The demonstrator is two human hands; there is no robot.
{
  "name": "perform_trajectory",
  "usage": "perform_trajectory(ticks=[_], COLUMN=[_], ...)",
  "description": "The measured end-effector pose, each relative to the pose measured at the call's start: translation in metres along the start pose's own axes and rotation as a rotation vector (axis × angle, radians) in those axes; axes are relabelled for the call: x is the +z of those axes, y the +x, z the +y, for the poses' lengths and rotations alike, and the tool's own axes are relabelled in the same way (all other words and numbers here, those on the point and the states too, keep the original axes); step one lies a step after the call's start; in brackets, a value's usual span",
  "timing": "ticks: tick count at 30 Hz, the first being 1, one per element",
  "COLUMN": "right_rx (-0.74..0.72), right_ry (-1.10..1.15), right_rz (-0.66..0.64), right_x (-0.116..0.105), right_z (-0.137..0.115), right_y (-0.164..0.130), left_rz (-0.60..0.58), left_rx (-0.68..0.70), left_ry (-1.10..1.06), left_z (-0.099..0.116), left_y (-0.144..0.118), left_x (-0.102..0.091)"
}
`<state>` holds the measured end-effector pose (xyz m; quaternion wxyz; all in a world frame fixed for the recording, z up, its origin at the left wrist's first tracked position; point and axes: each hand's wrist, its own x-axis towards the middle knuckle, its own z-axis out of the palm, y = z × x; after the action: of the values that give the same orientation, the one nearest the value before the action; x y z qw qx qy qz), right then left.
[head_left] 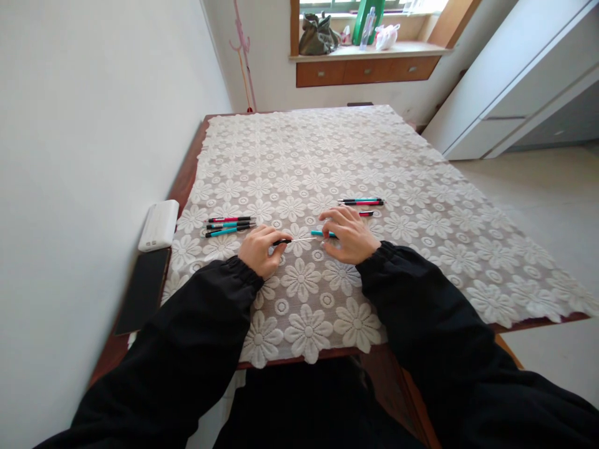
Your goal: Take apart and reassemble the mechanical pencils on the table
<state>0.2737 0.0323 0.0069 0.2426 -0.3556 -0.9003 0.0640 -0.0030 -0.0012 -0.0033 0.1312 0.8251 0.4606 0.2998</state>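
Note:
My left hand pinches a black pen part between thumb and fingers. From it a thin, pale refill sticks out to the right. My right hand curls its fingers around a teal pen barrel, whose left end shows beside the refill's tip. Just beyond that hand lies a red and black pen, partly hidden by it. Farther back are a teal and black pen and a red and black pen side by side. Left of my left hand, several red or teal pens lie in a group.
A white lace tablecloth with flower shapes covers the wooden table. At the left edge, by the wall, are a white power bank and a dark flat object. A bag and bottles stand on the windowsill beyond.

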Motion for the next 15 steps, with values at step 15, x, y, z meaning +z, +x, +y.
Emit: perform_trajectory(ticks=[15], right_rx=[0.009], right_ry=[0.026], right_rz=[-0.031], right_x=[0.0094], right_z=[-0.0033], right_y=[-0.0002], left_rz=[-0.034], left_rx=[0.036], left_ry=[0.008], left_z=[-0.0021], left_y=[0.0005], left_x=[0.0011])
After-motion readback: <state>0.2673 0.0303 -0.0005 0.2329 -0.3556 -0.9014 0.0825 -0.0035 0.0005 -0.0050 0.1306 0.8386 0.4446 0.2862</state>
